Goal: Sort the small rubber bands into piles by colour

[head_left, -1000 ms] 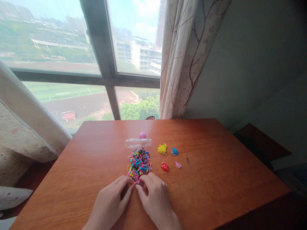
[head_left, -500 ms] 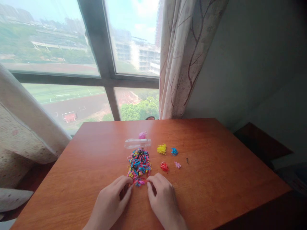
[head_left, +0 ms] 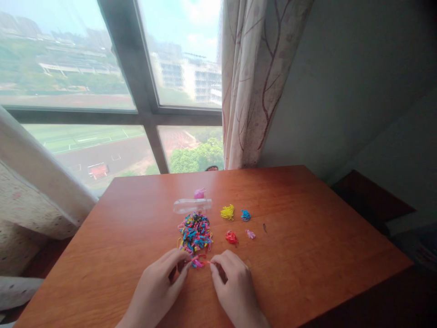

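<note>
A heap of mixed coloured rubber bands (head_left: 195, 231) lies on the table just beyond my hands. At its near edge my left hand (head_left: 164, 279) pinches a red rubber band (head_left: 194, 259) between thumb and fingertips. Opposite it, my right hand (head_left: 234, 283) also pinches, with an orange-red rubber band (head_left: 207, 262) sticking out of the fingertips. Whether both hands hold the same band I cannot tell. Right of the heap are small piles of yellow bands (head_left: 227, 212), blue bands (head_left: 246, 215), red bands (head_left: 231, 237) and pink bands (head_left: 250, 233).
A single black band (head_left: 264, 228) lies right of the small piles. Behind the heap a clear plastic container (head_left: 192, 206) rests on its side, with a pink object (head_left: 199, 193) behind it. The wooden table (head_left: 307, 241) meets a window and a curtain (head_left: 251, 91).
The view has shifted slightly, so the table things appear a little further left. Both hands keep their pinch near the heap; the red strand between them looks less straight.
</note>
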Available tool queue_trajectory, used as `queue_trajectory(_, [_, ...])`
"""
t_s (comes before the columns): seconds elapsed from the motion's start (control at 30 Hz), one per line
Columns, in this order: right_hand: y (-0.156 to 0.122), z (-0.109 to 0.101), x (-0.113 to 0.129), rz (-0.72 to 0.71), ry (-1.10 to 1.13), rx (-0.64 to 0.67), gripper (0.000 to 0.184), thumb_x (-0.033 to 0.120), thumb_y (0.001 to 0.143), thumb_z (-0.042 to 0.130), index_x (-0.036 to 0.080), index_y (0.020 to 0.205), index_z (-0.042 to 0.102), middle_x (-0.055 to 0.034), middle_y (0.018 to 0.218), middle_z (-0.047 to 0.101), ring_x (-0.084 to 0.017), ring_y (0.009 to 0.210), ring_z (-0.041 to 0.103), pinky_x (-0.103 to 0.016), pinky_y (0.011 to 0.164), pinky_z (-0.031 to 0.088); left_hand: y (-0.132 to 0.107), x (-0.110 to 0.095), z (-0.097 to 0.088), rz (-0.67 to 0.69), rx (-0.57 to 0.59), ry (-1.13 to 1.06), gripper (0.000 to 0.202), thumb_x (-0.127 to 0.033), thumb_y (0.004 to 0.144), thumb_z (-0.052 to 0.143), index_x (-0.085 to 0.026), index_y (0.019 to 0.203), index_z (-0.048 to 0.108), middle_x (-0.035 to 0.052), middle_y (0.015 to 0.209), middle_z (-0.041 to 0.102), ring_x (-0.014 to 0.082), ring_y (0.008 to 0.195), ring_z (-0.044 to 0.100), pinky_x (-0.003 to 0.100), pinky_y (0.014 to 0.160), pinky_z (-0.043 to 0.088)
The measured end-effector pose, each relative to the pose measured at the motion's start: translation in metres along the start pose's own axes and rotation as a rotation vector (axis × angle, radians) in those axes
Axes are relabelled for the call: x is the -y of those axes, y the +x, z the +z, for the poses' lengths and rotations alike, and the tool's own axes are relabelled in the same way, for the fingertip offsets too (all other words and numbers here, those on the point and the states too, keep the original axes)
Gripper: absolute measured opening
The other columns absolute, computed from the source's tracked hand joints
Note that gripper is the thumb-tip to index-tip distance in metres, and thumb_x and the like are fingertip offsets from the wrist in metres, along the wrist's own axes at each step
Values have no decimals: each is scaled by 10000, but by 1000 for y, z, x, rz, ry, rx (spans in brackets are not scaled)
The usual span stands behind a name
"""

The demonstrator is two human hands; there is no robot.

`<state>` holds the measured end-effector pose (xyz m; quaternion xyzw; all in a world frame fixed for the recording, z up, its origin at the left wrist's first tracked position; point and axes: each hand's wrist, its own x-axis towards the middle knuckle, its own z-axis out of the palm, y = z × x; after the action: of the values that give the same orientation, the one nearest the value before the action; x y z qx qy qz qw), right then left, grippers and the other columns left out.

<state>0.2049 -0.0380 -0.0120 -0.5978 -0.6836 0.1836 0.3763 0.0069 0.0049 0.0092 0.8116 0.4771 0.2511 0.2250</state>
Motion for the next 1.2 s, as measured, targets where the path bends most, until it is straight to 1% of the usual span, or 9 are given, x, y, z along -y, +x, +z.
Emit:
queue_trajectory(0.17, [-8,-5,-4,-7,22,-8,134,120,886,567,229,817,601,12,763,608,-148,702,584,-225,634,376,35,-28,-1,55,81,100,140,-223,926,489,-227,875,620,-14,774,664,113,654,609,187,595,431])
queue_trajectory(0.23, [-11,-6,-5,-6,49,-18,147,100,874,557,227,813,603,14,757,608,-145,696,586,-219,628,378,54,-42,3,91,146,183,168,-150,898,473,-223,861,620,-2,824,685,122,712,638,191,617,432])
queue_trajectory(0.33, [-11,-9,-7,16,120,-48,172,73,852,541,223,822,620,12,758,617,-137,682,590,-206,610,386,80,-56,14,132,224,270,177,-138,877,479,-227,843,628,1,830,698,136,708,655,204,592,416])
queue_trajectory(0.47, [-8,-10,-7,53,171,-60,176,66,832,545,216,820,638,16,730,607,-125,613,560,-203,560,371,101,-62,29,149,261,310,150,-145,847,512,-218,799,634,17,820,706,167,696,672,223,565,401])
queue_trajectory(0.57, [-7,-10,-6,68,190,-50,187,55,818,539,212,822,640,11,746,610,-121,601,547,-204,551,367,105,-61,31,141,271,331,123,-161,834,542,-214,786,642,23,823,712,176,697,679,228,566,402])
queue_trajectory(0.73, [-8,-11,-7,112,228,-43,146,84,819,553,205,798,631,18,713,583,-119,591,530,-206,548,363,94,-57,9,100,231,340,187,-196,897,476,-232,919,659,24,879,725,171,732,673,242,617,433])
queue_trajectory(0.9, [-7,-14,-15,170,352,-81,82,179,851,580,198,805,644,3,727,616,-129,609,562,-202,540,403,57,-41,-13,83,134,237,206,-236,926,452,-240,890,655,7,847,716,143,726,667,214,639,455])
queue_trajectory(1.07, [6,-24,-26,171,293,-157,137,256,888,561,197,818,663,-11,725,636,-142,607,567,-219,541,423,18,-16,-15,75,7,116,182,-297,939,486,-243,923,659,-29,718,676,109,575,610,186,553,437])
queue_trajectory(1.2, [21,-30,-36,114,138,-210,175,269,907,533,204,822,672,-26,749,657,-153,614,563,-248,584,447,0,3,-9,60,-83,43,170,-290,924,504,-236,907,665,-39,683,671,103,531,585,180,538,450])
